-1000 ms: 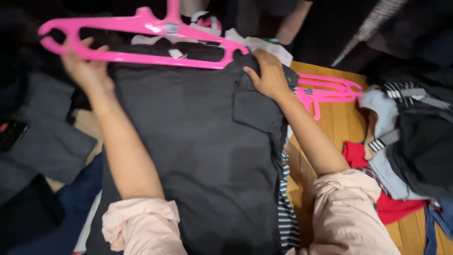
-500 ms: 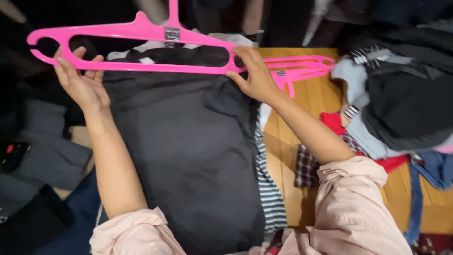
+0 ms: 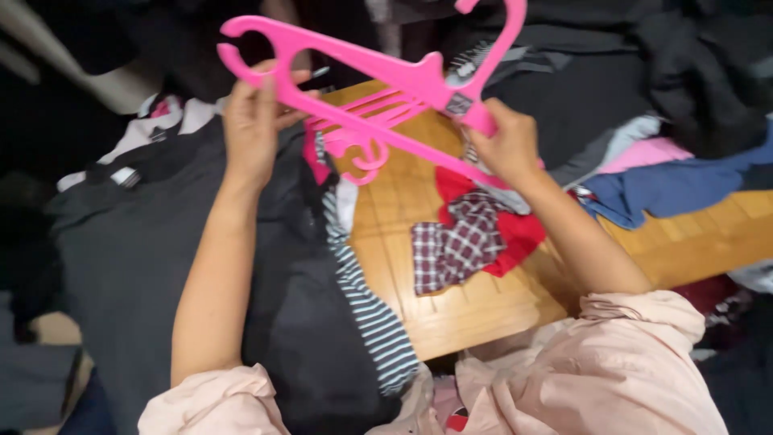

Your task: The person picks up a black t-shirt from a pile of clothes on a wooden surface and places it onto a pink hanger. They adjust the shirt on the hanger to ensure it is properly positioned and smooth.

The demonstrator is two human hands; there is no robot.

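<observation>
both hands hold a pink plastic hanger (image 3: 378,68) up above the wooden table (image 3: 483,298). the left hand (image 3: 254,129) has its fingers (image 3: 278,84) closed around the hanger's left end, just beside the notched tip, and the right hand (image 3: 503,145) has its fingers curled tight on the lower bar below the hook. a second pink hanger (image 3: 354,145) lies on the table between the two hands. below the left fingers a dark grey garment (image 3: 145,258) lies spread out, with a striped shirt (image 3: 370,314) along its edge. below the right fingers lie a checked cloth (image 3: 459,242) and a red one (image 3: 515,234).
</observation>
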